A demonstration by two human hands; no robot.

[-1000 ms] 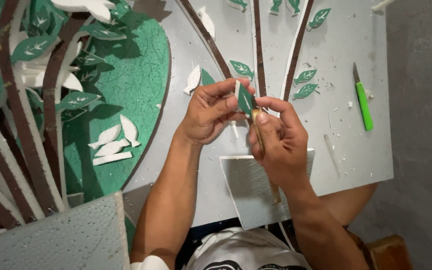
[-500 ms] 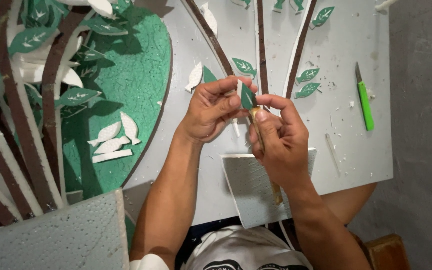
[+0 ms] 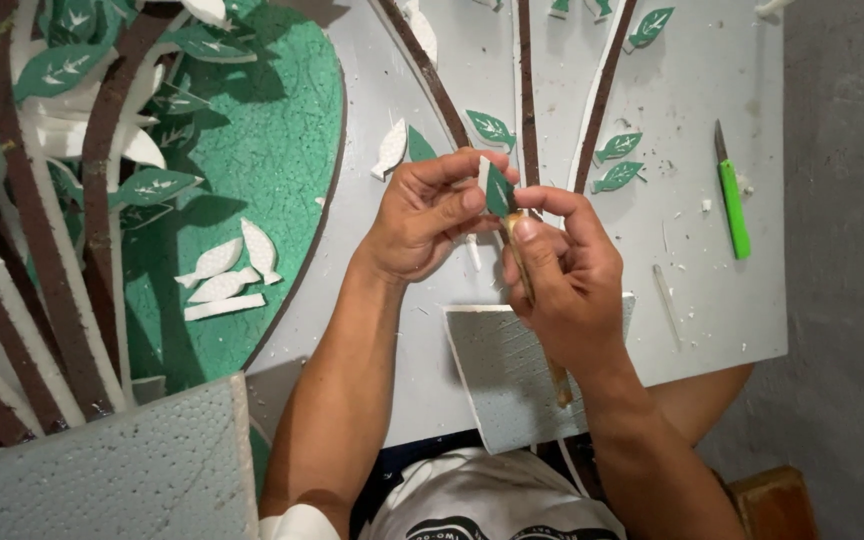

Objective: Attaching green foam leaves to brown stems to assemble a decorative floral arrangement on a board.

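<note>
Left hand pinches a green foam leaf between thumb and fingers, just above the small foam square. Right hand is closed around a thin wooden-handled tool, tip at the leaf. Green knife lies well right of the square.

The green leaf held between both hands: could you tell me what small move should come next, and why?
Probably keep the left hand steady on the green leaf while the right hand draws its thin wooden tool along the edge; the tip already sits at the leaf's base.
</note>
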